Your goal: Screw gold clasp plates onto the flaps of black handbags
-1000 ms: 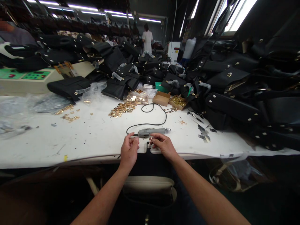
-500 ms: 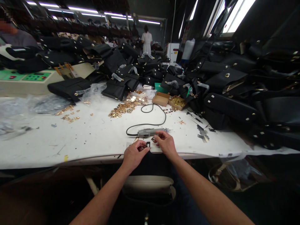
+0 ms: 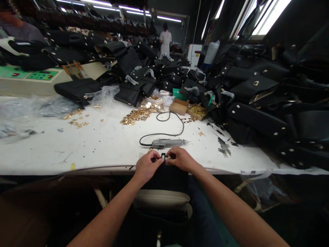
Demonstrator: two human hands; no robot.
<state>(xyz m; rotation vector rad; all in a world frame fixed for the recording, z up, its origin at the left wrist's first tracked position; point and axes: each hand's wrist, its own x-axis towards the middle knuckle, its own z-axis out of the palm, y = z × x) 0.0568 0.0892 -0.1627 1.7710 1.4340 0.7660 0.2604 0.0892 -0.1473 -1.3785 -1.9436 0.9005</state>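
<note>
A black bag (image 3: 166, 178) with a pale lining lies against the table's front edge, below my hands. At its upper edge stands a small black tab (image 3: 163, 156) with a rectangular opening. My left hand (image 3: 147, 168) is closed, thumb and fingers pinching the bag's edge beside the tab. Close on the tab's other side, my right hand (image 3: 182, 160) pinches a small gold metal fitting (image 3: 169, 157), partly covered by the fingers. Just beyond both hands, a grey electric screwdriver (image 3: 168, 142) lies on the table with its bit to the right.
Loose gold fittings (image 3: 135, 117) lie mid-table, near an open cardboard box (image 3: 179, 106) and a box of small brass parts (image 3: 197, 112). A black cord (image 3: 164, 134) curls behind the screwdriver. Black bags (image 3: 253, 118) are heaped right and back. Metal plates (image 3: 224, 148) lie at right.
My right hand has come down and closer to the black tab with the small fitting. My left hand keeps its pinch at the bag's edge. The view has shifted slightly.
</note>
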